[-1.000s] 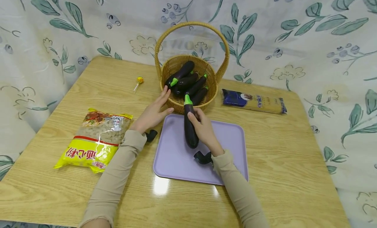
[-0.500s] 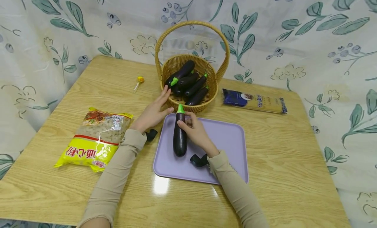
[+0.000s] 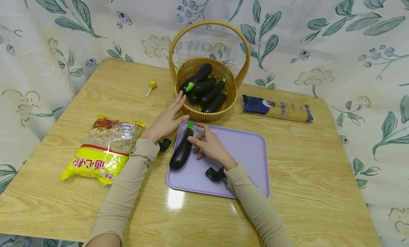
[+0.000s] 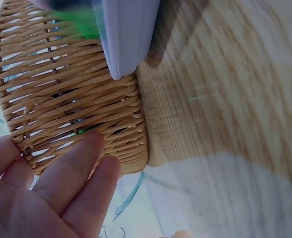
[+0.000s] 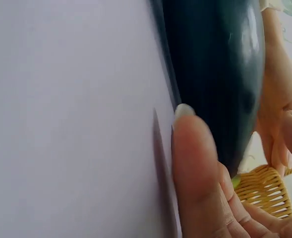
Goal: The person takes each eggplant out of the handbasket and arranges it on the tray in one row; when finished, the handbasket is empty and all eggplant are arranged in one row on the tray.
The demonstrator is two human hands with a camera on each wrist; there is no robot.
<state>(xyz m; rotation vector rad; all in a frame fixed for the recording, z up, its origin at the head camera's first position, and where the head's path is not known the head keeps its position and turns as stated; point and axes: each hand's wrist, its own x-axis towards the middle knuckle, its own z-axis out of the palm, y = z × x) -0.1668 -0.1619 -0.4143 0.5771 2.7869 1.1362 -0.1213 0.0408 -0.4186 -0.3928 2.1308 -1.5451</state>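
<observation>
A dark purple eggplant (image 3: 181,151) with a green stem end lies slanted on the left side of the lilac tray (image 3: 243,162). Beside it is my right hand (image 3: 209,144), thumb and fingers spread near the stem end; in the right wrist view the thumb (image 5: 198,163) is next to the eggplant (image 5: 215,74), not curled round it. My left hand (image 3: 166,122) rests with extended fingers against the near left side of the wicker basket (image 3: 207,116). The left wrist view shows those fingers (image 4: 93,193) along the woven wall (image 4: 76,99). Several eggplants (image 3: 204,85) lie inside the basket.
To the left lies a yellow bag of pasta (image 3: 105,147), partly behind the left forearm. A lollipop (image 3: 152,85) is left of the basket. At the right lies a long pack of pasta (image 3: 277,108). Behind the table (image 3: 306,176) hangs a patterned curtain (image 3: 287,34).
My right hand has carried the eggplant left and down onto the tray and let it go; it now lies slanted, its rounded end towards the near left. The left hand has stayed at the basket.
</observation>
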